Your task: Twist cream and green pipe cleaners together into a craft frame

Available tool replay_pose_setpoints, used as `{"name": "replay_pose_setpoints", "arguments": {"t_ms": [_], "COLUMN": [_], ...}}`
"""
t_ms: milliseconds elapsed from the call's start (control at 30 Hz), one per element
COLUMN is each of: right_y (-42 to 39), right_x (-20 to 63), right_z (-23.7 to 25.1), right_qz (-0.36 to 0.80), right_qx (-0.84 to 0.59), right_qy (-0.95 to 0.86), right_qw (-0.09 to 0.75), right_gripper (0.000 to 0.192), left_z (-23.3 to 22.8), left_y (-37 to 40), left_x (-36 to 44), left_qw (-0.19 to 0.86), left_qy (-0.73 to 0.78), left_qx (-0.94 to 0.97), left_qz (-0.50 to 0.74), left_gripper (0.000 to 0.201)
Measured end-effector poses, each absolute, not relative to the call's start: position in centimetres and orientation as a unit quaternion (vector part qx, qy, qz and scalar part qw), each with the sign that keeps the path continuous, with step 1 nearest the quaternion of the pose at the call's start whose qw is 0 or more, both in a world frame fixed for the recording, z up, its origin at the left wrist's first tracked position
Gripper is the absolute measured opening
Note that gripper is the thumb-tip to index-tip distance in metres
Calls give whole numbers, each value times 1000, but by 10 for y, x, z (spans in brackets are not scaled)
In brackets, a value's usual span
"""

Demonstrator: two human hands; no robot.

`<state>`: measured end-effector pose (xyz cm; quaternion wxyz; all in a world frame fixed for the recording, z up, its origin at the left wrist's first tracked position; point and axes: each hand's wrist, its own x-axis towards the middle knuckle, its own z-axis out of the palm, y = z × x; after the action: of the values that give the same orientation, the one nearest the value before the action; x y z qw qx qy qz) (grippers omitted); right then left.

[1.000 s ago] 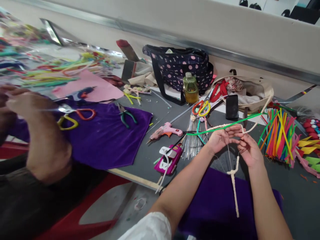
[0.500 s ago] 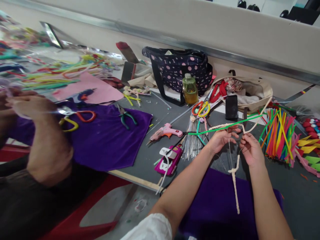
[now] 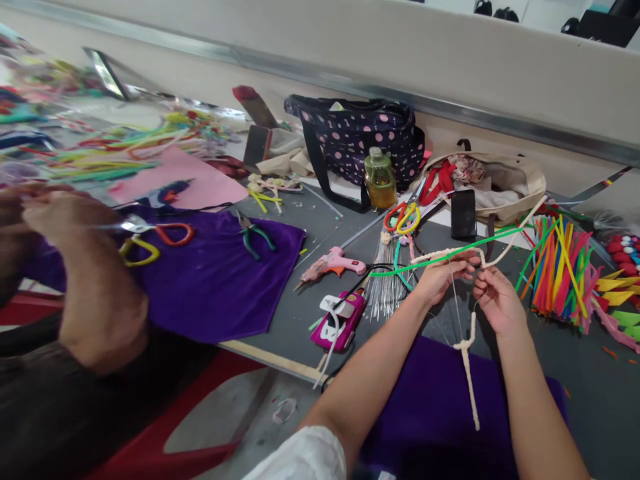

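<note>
My left hand [image 3: 443, 279] has its fingers curled at a cream pipe cleaner [image 3: 511, 241], and a green pipe cleaner [image 3: 420, 265] lies across just above those fingers. With thumb and fingertips pressed together, my right hand [image 3: 497, 297] pinches the cream pipe cleaner near its bend. Below both hands dangles a branched cream pipe-cleaner piece [image 3: 469, 380] with thin bare wires running up to the fingers. How the wires are gripped is hidden. A purple cloth [image 3: 425, 400] lies under my forearms.
A pink glue gun [image 3: 333, 265], a magenta holder [image 3: 340, 323], scissors [image 3: 410, 217], a phone [image 3: 463, 213] and a bottle [image 3: 379, 177] surround the work. Colourful pipe cleaners [image 3: 563, 273] lie at right. At left, a co-worker's arm [image 3: 100, 280] is beside pliers [image 3: 255, 239].
Both my hands and the cream pieces have shifted slightly left and down. The grip looks the same. The co-worker's hands have moved a little.
</note>
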<state>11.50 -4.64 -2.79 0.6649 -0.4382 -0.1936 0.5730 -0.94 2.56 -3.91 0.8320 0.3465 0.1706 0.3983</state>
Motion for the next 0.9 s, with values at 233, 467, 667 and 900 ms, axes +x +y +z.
{"name": "replay_pose_setpoints", "arguments": {"t_ms": [233, 467, 667, 900], "right_y": [-48, -49, -51, -60], "right_x": [98, 96, 91, 92], "right_z": [-26, -23, -25, -22], "right_qz": [561, 399, 285, 38], "right_qx": [-481, -537, -559, -585], "right_qy": [-250, -284, -340, -540], "right_qw": [626, 687, 701, 604], "right_gripper": [19, 17, 11, 4], "left_z": [-42, -45, -46, -45], "left_y": [23, 25, 23, 22], "left_x": [-7, -6, -3, -4], "left_qw": [822, 823, 820, 817], "left_qy": [197, 196, 192, 196], "left_qx": [359, 376, 384, 375], "left_qz": [396, 378, 377, 392], "left_gripper": [30, 34, 37, 36]}}
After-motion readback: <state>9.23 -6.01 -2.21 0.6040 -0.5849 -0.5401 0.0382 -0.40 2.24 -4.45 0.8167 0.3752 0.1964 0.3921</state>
